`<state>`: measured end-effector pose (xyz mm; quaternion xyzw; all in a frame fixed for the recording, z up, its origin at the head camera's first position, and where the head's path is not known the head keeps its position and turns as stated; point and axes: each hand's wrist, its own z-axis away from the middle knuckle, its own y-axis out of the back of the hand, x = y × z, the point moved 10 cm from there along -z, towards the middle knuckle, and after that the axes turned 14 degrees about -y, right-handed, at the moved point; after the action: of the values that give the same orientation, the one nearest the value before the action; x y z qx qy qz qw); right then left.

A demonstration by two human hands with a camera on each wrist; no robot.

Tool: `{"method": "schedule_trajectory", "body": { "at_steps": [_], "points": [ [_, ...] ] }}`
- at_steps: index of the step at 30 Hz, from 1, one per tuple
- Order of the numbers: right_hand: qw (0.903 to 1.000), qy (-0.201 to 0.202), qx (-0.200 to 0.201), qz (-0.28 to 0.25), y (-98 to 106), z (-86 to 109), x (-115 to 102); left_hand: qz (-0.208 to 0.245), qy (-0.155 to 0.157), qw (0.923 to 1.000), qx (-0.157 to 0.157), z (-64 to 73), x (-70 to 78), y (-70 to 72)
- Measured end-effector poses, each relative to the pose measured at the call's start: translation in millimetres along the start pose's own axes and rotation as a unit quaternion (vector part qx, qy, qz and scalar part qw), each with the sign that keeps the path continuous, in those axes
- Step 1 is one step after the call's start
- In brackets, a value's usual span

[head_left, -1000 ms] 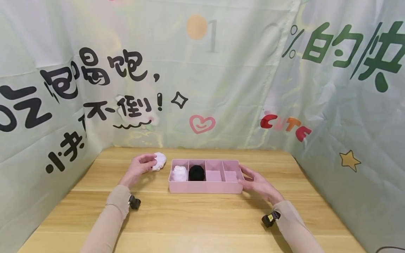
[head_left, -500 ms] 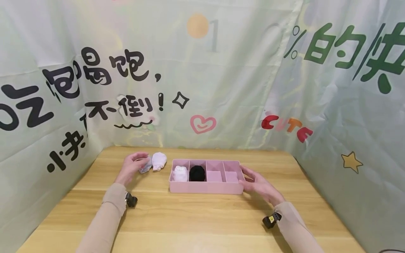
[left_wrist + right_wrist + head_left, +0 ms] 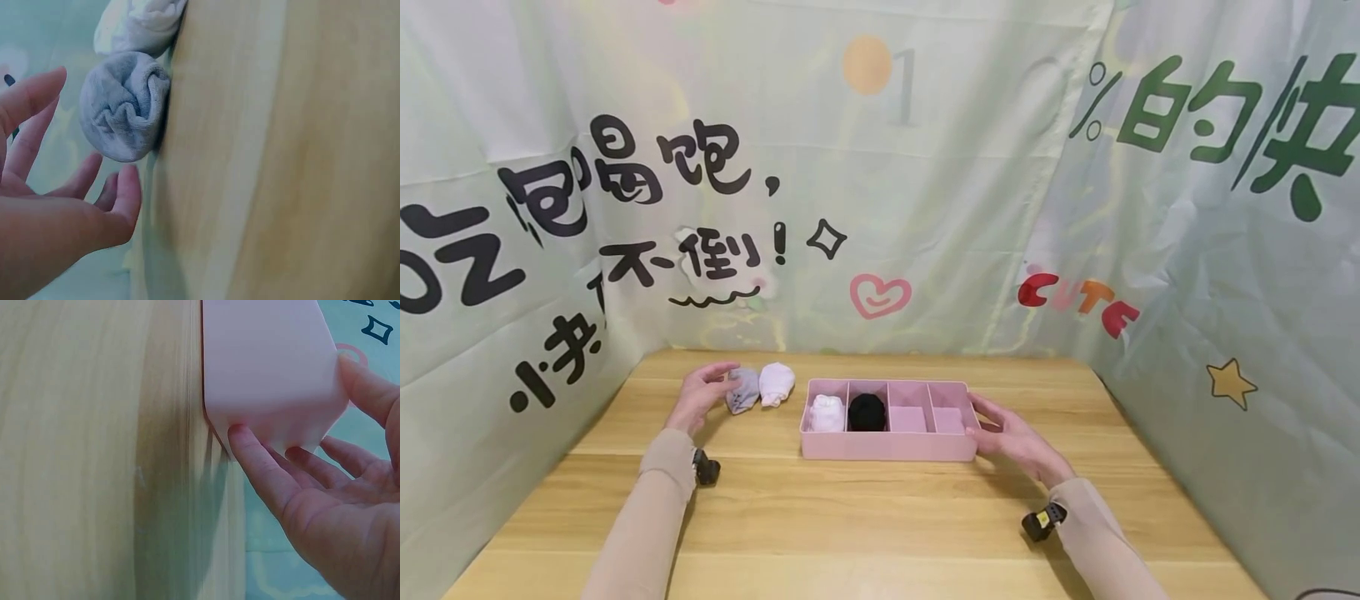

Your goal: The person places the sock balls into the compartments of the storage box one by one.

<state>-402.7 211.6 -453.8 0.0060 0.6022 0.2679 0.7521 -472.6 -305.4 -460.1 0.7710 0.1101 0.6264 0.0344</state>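
My left hand [image 3: 700, 393] is just left of a grey rolled pair of socks [image 3: 743, 391], its fingers loosely spread. In the left wrist view, a small gap separates the fingertips from the grey roll [image 3: 125, 106], and nothing is held. A white rolled pair of socks [image 3: 777, 384] lies right beside the grey one. My right hand [image 3: 1018, 437] rests at the right end of a pink divided box [image 3: 887, 446]. The right wrist view has its fairly straight fingers [image 3: 259, 459] touching the box's end wall [image 3: 275, 369].
The box's leftmost compartment contains a white sock roll [image 3: 827, 413]; beside it sits a black roll [image 3: 867, 412]. Two right-hand compartments show bare pink floors. A wooden table [image 3: 865, 525] carries everything, with printed fabric [image 3: 955, 208] hanging behind and along both sides.
My left hand has moved left, off the white roll and then past the grey one, which now shows fully. My right hand and the box look unchanged.
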Motion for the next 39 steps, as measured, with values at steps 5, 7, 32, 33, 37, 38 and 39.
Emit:
{"method": "schedule_trajectory", "body": {
  "at_steps": [5, 7, 32, 33, 37, 38, 39],
  "points": [
    [1.0, 0.0, -0.002, -0.008, 0.0, 0.8, -0.6, -0.008, 0.008, 0.999, -0.044, -3.8, -3.6, -8.0],
    [1.0, -0.002, -0.004, -0.008, -0.2, 0.6, -0.6, -0.003, 0.007, 0.9986, -0.051, -5.8, -4.9, -10.9],
    [1.0, 0.005, -0.005, -0.007, 0.2, -0.5, -2.0, -0.035, 0.025, 0.9938, -0.103, -13.4, -11.0, -19.7],
    [0.9999, 0.007, -0.006, -0.008, 0.1, -0.7, -2.3, -0.033, 0.028, 0.9944, -0.097, -13.5, -11.8, -18.1],
    [0.9999, 0.004, -0.008, -0.012, -0.7, -1.4, -0.6, 0.0, 0.038, 0.9965, -0.074, -11.5, -14.9, -14.1],
    [0.9999, 0.002, -0.009, -0.014, -0.9, -1.2, -0.2, 0.016, 0.04, 0.9968, -0.067, -10.8, -15.1, -13.7],
    [0.9999, 0.002, -0.007, -0.013, -0.7, -0.8, 0.0, 0.03, 0.041, 0.9966, -0.064, -9.9, -14.7, -14.1]
  ]
}}
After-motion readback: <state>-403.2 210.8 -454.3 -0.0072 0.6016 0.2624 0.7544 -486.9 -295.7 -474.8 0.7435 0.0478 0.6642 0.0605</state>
